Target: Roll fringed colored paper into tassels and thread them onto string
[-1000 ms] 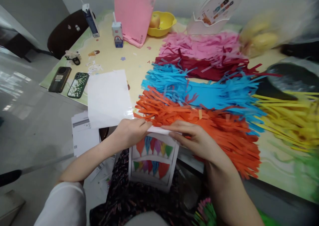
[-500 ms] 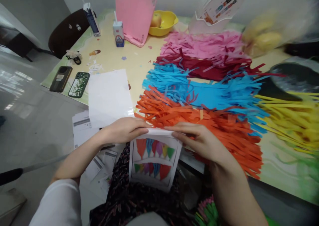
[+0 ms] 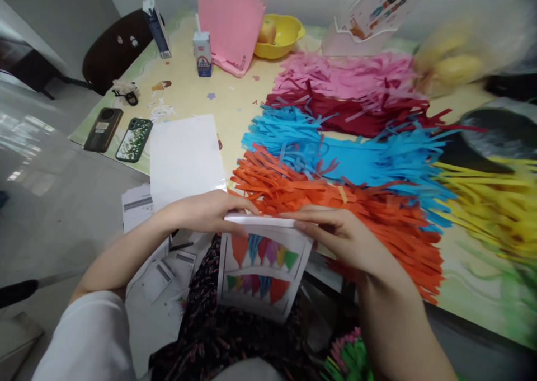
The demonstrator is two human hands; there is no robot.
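A white sheet of paper [image 3: 257, 270] hangs in front of my lap, its top edge folded over. Two rows of colourful pennants are printed on it. My left hand [image 3: 213, 210] pinches the upper left of the folded edge, thumb on the near face and fingers behind. At the upper right, my right hand [image 3: 335, 230] holds the same edge between thumb and fingers. Just beyond both hands lies a pile of orange paper fringe [image 3: 302, 193]. Blue fringe [image 3: 356, 154] and dark red fringe [image 3: 361, 109] lie farther back.
A blank white sheet [image 3: 187, 157] and two phones [image 3: 134, 140] lie left on the table. Behind stand a small drink carton [image 3: 203, 53], a pink board [image 3: 230, 23] and a yellow bowl [image 3: 279, 42]. Yellow strips [image 3: 495, 207] lie right; printed papers [image 3: 138, 205] are below the table edge.
My left hand has shifted slightly left along the folded edge, its thumb now lower on the paper's face. My right hand stays at the upper right corner. The view has moved slightly.
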